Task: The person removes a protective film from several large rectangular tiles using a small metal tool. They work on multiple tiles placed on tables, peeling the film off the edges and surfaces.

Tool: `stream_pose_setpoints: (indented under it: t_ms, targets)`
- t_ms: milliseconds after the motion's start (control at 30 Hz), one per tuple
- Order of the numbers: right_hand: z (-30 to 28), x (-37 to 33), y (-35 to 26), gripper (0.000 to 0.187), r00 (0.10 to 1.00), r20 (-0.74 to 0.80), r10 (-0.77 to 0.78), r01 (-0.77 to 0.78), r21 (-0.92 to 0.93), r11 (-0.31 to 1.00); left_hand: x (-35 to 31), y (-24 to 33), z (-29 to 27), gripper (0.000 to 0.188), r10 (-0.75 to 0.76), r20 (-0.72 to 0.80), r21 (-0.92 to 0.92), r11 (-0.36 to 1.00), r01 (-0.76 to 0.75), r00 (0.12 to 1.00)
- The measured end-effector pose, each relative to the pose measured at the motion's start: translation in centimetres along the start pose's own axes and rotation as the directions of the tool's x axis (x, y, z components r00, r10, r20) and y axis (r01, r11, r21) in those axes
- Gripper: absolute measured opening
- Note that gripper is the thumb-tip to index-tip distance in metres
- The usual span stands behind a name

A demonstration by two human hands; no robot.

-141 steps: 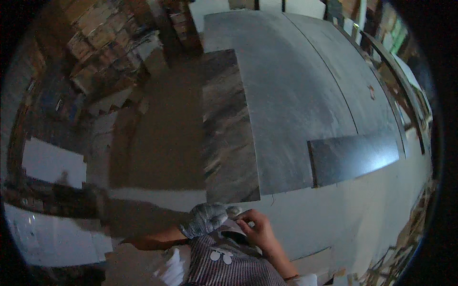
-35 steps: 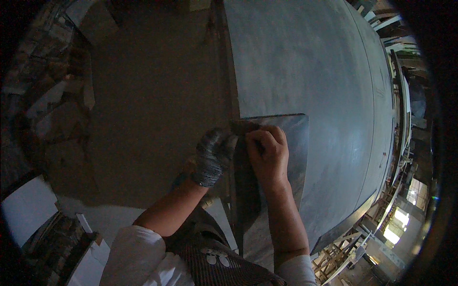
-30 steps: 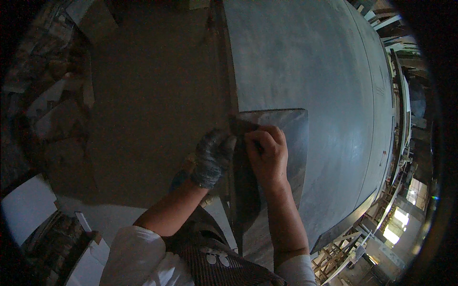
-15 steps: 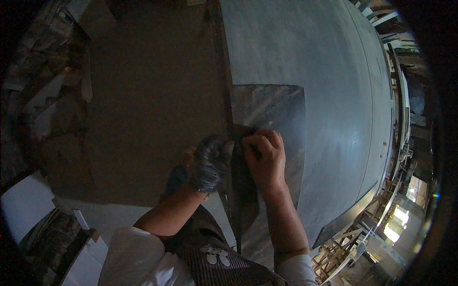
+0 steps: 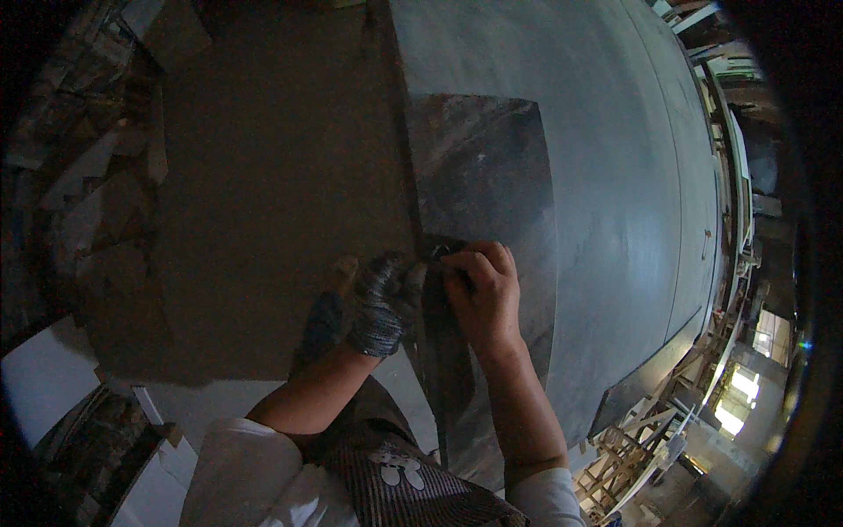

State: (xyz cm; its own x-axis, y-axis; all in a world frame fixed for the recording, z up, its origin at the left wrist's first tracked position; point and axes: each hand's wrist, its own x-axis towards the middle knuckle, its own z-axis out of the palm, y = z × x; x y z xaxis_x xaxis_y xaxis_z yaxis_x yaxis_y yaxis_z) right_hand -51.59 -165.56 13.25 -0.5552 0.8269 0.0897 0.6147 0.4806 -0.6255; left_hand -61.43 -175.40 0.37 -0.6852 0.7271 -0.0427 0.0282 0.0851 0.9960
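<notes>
From where I stand, the person's left hand (image 5: 384, 303), in a grey knitted glove, and bare right hand (image 5: 486, 294) are close together, fingers curled, the tips nearly meeting. It is too dim there to tell whether they pinch anything between them, or touch the surface below. Beneath them is a dark grey, streaked, stone-look rectangular slab (image 5: 483, 167): the glove is by its left edge, the right hand over its face. It looks stiff and fairly heavy, smooth enough to slip under bare fingers, and probably brittle at the corners; I'd take it by both long edges, spread wide, rather than by one end. The slab lies along the left edge of a broad blue-grey sheet (image 5: 623, 211). To the slab's lower right is a dark, shiny strip-shaped panel (image 5: 645, 378), with pale wooden scraps (image 5: 628, 457) beyond. Well left of the slab, a white flat board (image 5: 44, 364) lies low.
</notes>
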Motion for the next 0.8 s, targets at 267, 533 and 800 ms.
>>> stream_pose_setpoints:
  t_ms: [267,533,800]
  targets:
    - [-0.3,-4.3,-0.2,0.022,0.999,-0.023,-0.033,0.032,-0.021,0.999,-4.2,-0.7,-0.3,0.023,-0.345,0.011,-0.235,0.911,0.338,0.938]
    - [-0.6,-7.6,-1.1,0.017,0.992,-0.054,-0.118,0.116,-0.036,0.993,-7.3,-0.6,-1.3,0.018,-0.372,0.070,-0.160,0.912,0.378,0.926]
    - [-0.6,-12.6,-0.1,0.015,0.998,-0.053,-0.039,0.036,-0.058,0.998,-12.1,1.0,-2.6,0.017,-0.418,0.186,-0.241,0.858,0.454,0.889]
